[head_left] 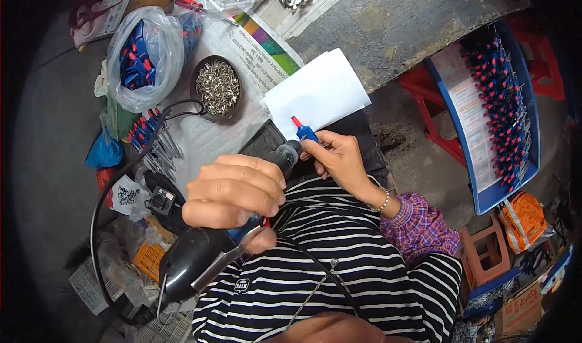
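Observation:
My left hand (233, 188) is wrapped round a black corded electric screwdriver (285, 156), whose nose points up and right. The rear of the tool and a metal hook hang below the hand. In my right hand (339, 155) a small blue plastic handle with a red tip (307, 132) is pinched between thumb and fingers. The screwdriver's nose is right beside the handle's lower end; whether they touch is hard to tell. Beyond the handle lies a folded white sheet of paper (321, 91). A round dark bowl (197, 94) of small metal fasteners stands left of the paper.
A plastic bag (160, 33) of blue-and-red handles stands at the far left, near a pile of handles with metal shafts (160, 152). The tool's black cable (97, 221) loops along the left. A blue tray (476, 191) of similar pieces sits right, near red stools (433, 112).

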`<act>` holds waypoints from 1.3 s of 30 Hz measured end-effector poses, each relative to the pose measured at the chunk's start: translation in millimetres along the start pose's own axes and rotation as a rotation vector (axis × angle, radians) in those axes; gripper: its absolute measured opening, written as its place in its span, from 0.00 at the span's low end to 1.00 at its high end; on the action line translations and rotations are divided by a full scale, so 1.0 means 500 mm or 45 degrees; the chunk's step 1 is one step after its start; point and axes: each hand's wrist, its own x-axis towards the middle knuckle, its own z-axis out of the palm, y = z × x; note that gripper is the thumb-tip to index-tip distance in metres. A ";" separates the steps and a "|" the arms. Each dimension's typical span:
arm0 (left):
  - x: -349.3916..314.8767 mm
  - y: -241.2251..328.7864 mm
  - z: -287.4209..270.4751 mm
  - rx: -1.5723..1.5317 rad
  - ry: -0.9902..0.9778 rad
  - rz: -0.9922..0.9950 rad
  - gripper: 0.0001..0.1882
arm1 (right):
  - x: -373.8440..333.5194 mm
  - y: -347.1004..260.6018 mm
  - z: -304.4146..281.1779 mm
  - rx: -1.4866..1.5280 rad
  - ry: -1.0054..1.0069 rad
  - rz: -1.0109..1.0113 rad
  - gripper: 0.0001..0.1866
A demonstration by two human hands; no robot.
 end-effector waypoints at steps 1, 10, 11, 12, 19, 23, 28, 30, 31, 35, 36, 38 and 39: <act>0.008 0.003 -0.001 0.002 0.002 -0.005 0.22 | -0.001 -0.002 0.001 -0.020 -0.019 0.002 0.11; 0.039 -0.010 0.025 0.141 -0.240 -0.096 0.20 | -0.001 0.006 0.002 0.034 0.003 -0.018 0.11; 0.037 -0.011 0.027 0.144 -0.217 -0.092 0.20 | 0.000 0.006 0.003 0.037 0.004 -0.019 0.11; 0.037 -0.011 0.030 0.144 -0.219 -0.091 0.20 | -0.001 0.006 0.004 0.023 0.005 -0.023 0.11; 0.037 -0.010 0.042 0.140 -0.027 -0.089 0.17 | 0.000 0.009 0.003 0.005 0.010 -0.053 0.11; 0.045 -0.001 0.030 0.187 -0.252 -0.186 0.21 | -0.001 0.008 0.003 0.039 0.057 -0.051 0.11; 0.038 0.003 0.024 0.204 -0.238 -0.169 0.22 | 0.003 0.008 0.004 0.009 0.036 -0.081 0.12; 0.040 0.004 0.016 0.192 -0.273 -0.180 0.22 | 0.002 0.009 0.002 -0.003 0.057 -0.077 0.12; 0.039 0.003 0.016 0.170 -0.272 -0.155 0.22 | 0.001 0.008 0.001 -0.003 0.070 -0.064 0.12; 0.026 -0.012 0.021 0.134 -0.199 -0.098 0.21 | -0.005 0.013 -0.006 -0.031 0.115 -0.078 0.10; 0.022 0.011 0.017 0.187 -0.124 -0.094 0.21 | -0.003 -0.005 0.011 -0.065 0.063 -0.065 0.11; -0.008 -0.007 0.033 0.179 0.019 -0.055 0.20 | -0.004 -0.005 0.001 -0.076 0.084 -0.025 0.11; -0.018 0.005 0.033 0.252 0.109 -0.023 0.20 | 0.002 -0.010 0.010 -0.060 0.023 -0.017 0.11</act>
